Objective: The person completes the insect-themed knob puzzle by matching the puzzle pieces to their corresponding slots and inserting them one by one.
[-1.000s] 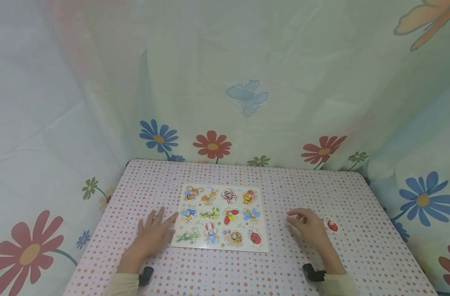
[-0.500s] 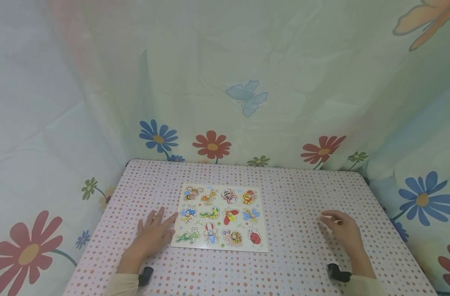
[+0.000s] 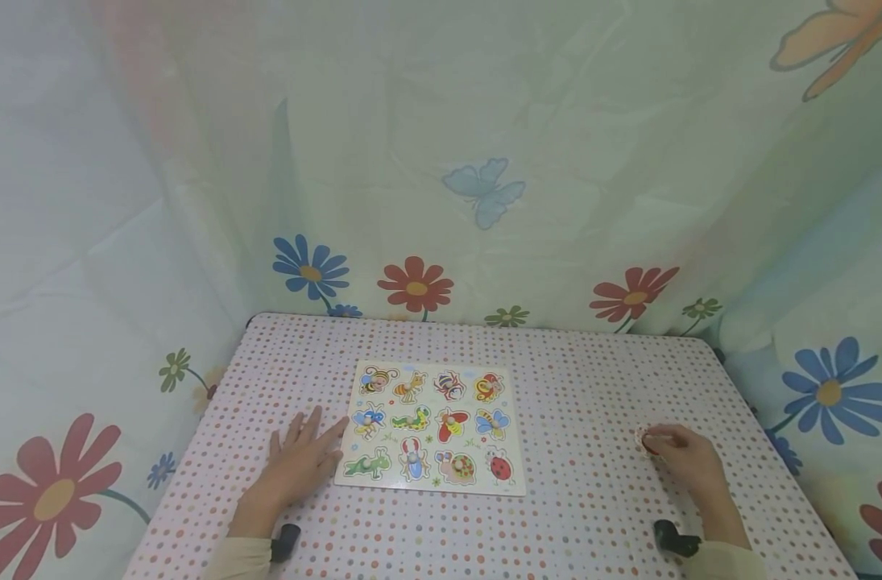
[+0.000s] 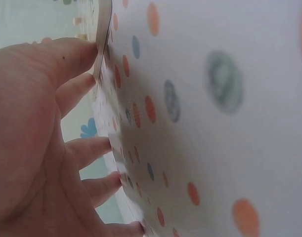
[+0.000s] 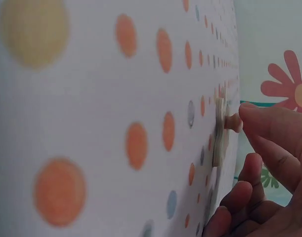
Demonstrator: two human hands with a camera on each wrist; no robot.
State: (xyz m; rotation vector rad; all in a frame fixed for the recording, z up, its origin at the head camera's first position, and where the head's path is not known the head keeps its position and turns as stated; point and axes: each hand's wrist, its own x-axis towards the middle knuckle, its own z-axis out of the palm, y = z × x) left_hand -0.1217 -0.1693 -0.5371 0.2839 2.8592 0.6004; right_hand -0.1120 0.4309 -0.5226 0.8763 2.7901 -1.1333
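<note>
My right hand [image 3: 690, 463] is at a loose ladybug puzzle piece [image 3: 641, 443] on the right of the table, partly covering it. In the right wrist view, the thumb and a finger [image 5: 274, 123] meet at the end of the wooden knob [image 5: 233, 123], pinching it, while the other fingers curl below. The piece lies flat against the cloth. My left hand [image 3: 299, 463] rests spread on the table, its thumb and forefinger at the left edge of a wooden peg puzzle board [image 3: 429, 485]. Bug pictures fill the board, several with knobs; the ladybug picture [image 3: 498, 466] at lower right shows none.
A polka-dot cloth [image 3: 571, 532] covers the table. Fabric with printed flowers and butterflies [image 3: 383, 177] hangs behind it and at both sides. A black device [image 3: 285, 542] sits at the left wrist, another black device [image 3: 676, 538] at the right.
My right hand has moved right, away from beside the board, and come down onto the ladybug piece. The left hand and the board have stayed put.
</note>
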